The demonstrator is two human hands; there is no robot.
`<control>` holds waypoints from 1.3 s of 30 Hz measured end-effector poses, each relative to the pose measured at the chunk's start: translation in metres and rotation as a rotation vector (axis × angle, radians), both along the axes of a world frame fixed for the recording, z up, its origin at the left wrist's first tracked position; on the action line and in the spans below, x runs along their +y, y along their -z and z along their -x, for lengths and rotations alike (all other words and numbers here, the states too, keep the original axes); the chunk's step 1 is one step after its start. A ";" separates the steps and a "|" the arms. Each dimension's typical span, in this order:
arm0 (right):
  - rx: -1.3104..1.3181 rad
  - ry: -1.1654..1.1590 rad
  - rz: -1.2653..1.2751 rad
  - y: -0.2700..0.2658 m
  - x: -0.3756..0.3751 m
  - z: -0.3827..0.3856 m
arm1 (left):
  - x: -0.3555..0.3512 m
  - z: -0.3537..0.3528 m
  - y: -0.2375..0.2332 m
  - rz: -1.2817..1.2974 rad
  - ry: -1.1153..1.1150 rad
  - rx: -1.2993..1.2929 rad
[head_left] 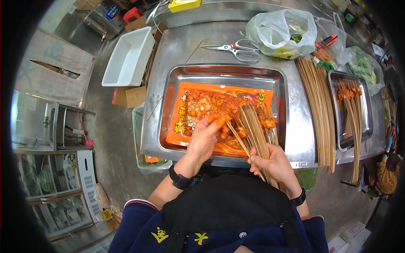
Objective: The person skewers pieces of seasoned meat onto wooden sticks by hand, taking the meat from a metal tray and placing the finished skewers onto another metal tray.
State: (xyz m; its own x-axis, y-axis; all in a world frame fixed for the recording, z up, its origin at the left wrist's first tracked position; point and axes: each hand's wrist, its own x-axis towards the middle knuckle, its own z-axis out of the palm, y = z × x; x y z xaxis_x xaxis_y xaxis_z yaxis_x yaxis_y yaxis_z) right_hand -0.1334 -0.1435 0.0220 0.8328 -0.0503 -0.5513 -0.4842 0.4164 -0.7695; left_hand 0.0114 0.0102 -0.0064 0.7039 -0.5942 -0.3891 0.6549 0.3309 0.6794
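Bamboo skewers (255,128) fan from the right hand (274,162), clenched round them at lower centre; the left hand (204,137) pinches a red marinated piece (220,122) over the steel tray (223,71), close to the table (177,55) edge. Bare steel beyond the tray's far rim holds scissors (236,49), upper centre.

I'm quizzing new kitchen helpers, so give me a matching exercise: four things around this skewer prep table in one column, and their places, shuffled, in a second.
1. scissors
2. white tub
3. loose bamboo sticks
4. finished meat skewers

A. in the small steel tray
B. past the left edge of the table
C. beyond the large tray, beside the plastic bag
D. on the table between the two trays

Pairs: 1-C, 2-B, 3-D, 4-A
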 end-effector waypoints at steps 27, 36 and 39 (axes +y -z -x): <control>0.022 0.011 0.031 0.000 0.003 0.000 | 0.002 0.004 -0.014 -0.380 0.104 -0.373; 0.031 -0.001 0.038 -0.001 0.004 0.000 | -0.005 0.005 -0.006 -0.161 0.010 -0.275; 0.037 -0.008 0.047 -0.002 0.005 0.000 | -0.009 0.007 -0.007 -0.132 -0.041 -0.231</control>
